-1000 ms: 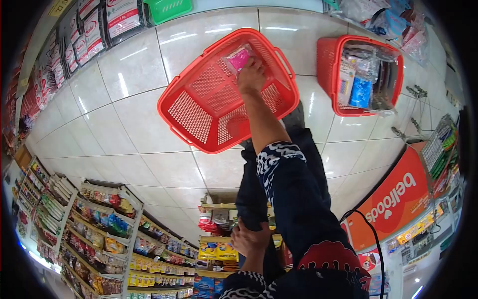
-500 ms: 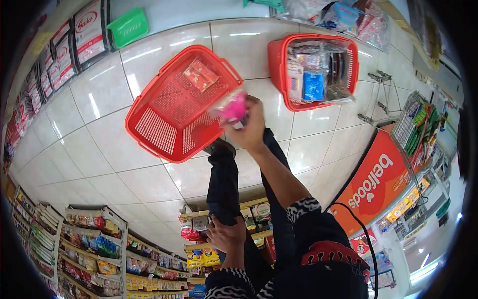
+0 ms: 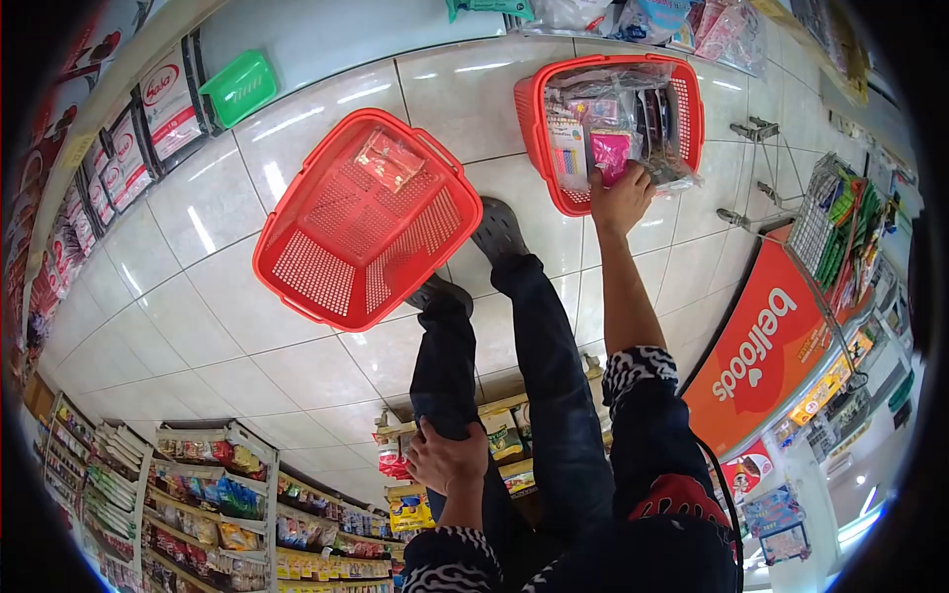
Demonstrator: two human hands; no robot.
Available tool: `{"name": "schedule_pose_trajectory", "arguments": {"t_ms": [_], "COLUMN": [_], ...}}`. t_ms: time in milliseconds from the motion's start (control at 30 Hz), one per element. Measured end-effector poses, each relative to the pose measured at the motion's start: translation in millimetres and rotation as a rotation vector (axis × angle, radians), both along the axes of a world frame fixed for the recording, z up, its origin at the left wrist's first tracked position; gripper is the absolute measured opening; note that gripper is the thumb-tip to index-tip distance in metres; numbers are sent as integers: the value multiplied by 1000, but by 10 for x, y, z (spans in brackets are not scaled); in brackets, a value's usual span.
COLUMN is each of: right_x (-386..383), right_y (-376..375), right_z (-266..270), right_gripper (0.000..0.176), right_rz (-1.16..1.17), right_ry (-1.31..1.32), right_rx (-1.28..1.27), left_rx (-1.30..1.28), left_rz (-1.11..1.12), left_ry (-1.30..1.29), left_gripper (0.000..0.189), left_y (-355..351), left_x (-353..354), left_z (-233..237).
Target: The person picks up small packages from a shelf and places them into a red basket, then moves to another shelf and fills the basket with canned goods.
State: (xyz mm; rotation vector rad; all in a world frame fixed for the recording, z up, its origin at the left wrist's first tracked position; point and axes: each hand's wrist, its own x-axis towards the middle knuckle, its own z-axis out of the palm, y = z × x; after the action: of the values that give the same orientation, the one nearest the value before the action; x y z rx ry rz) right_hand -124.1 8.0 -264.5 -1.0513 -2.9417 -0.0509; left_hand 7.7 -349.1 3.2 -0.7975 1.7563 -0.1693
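My right hand (image 3: pixel 623 198) reaches over the near rim of the right red shopping basket (image 3: pixel 561 203), with its fingers closed on the lower edge of a bright pink packet (image 3: pixel 610 148). The packet lies on top of other goods: a white card pack with coloured sticks (image 3: pixel 569 158) and dark items in clear plastic (image 3: pixel 660 124). My left hand (image 3: pixel 447 458) rests on my left knee, fingers laid over the trouser cloth, holding nothing. In front of my feet stands the left red shopping basket (image 3: pixel 267 259), tilted in view, with a flat red patterned packet (image 3: pixel 389 161) at its far end.
Beside the baskets, a green plastic tray (image 3: pixel 240 87) sits at the shelf edge. Wire racks (image 3: pixel 776 188) and a red bellfoods freezer (image 3: pixel 751 346) are at right. Stocked shelves (image 3: pixel 208 494) fill the lower left. My shoes (image 3: pixel 500 232) are on the tiled floor.
My right hand has carried the pink packet from over the left basket to the right one, where it covers the blue item seen before. My left hand stays on the knee.
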Motion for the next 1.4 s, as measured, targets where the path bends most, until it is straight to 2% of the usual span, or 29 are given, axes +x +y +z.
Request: {"name": "schedule_pose_trajectory", "arguments": {"t_ms": [67,100,167,200,233,300,367,433,500,533,600,667,733,767,833,867,933,1000,1067,1133,1167,1233,1333,1400], "right_x": [-50,-108,-204,-214,-279,-376,-394,-405,-502,-530,-714,-852,-924,-923,-870,-799,-628,-388,-206,-158,-90,-87,-214,-337], "right_y": [-9,-61,-164,-228,-361,-758,-1279,-1944,-2453,-2591,-2976,-3149,-3292,-3439,-3527,-3597,-3641,-3647,-3622,-3431,-3301,-3108,-2556,-1979], "right_z": [-52,-28,46,36,139,331,349,291,107,-91,-595,-1079,-1390,-1453,-1567,-1614,-1455,-1496,-1132,-529,-315,24,403,503], "right_gripper": [79,79,81,77,77,62,48,41,41,41,51,62,69,69,78,83,80,74,71,68,68,69,62,55], "right_rz": [-61,-61,-206,-174,-161,68,367,502,721,727,682,557,301,298,189,220,267,258,287,273,279,190,200,322], "right_ry": [-188,-182,-187,-64,-62,235,400,446,307,310,-106,-144,-375,-388,-531,-528,-531,-381,-177,27,33,68,261,371], "right_rx": [88,80,101,142,140,119,-64,-484,-658,-678,-470,-373,-449,-473,-365,-294,-365,-629,-712,-915,-889,-1131,-975,-818], "left_rx": [-5,-5,-12,-9,-5,-4,-16,8,-9,-1,6,-31,-16,-39,-17,-5,-2,-21,0,-14,11,4,-6,-25], "left_rz": [-40,-72,-61,-51,-37,-39,-53,-20,-15,9,42,92,154,150,122,119,134,149,132,122,124,141,110,125], "left_ry": [7,15,5,-13,-32,-7,11,0,15,8,32,4,-10,-25,-22,-22,-37,-31,-18,0,9,26,59,29], "left_gripper": [87,85,85,85,85,85,84,88,89,88,88,88,89,89,90,90,90,89,89,86,86,85,84,82], "left_y": [44,47,29,38,56,47,-26,-57,-113,-146,-247,-359,-420,-420,-373,-349,-342,-311,-322,-319,-322,-330,-262,-193], "left_x": [-12,-33,-92,-114,-122,-79,-23,37,122,120,200,288,415,479,586,622,590,492,401,263,218,121,-23,-138], "left_z": [19,16,21,26,27,12,9,-5,3,20,21,3,-2,-6,2,6,-14,-5,-3,13,29,9,28,34]}}
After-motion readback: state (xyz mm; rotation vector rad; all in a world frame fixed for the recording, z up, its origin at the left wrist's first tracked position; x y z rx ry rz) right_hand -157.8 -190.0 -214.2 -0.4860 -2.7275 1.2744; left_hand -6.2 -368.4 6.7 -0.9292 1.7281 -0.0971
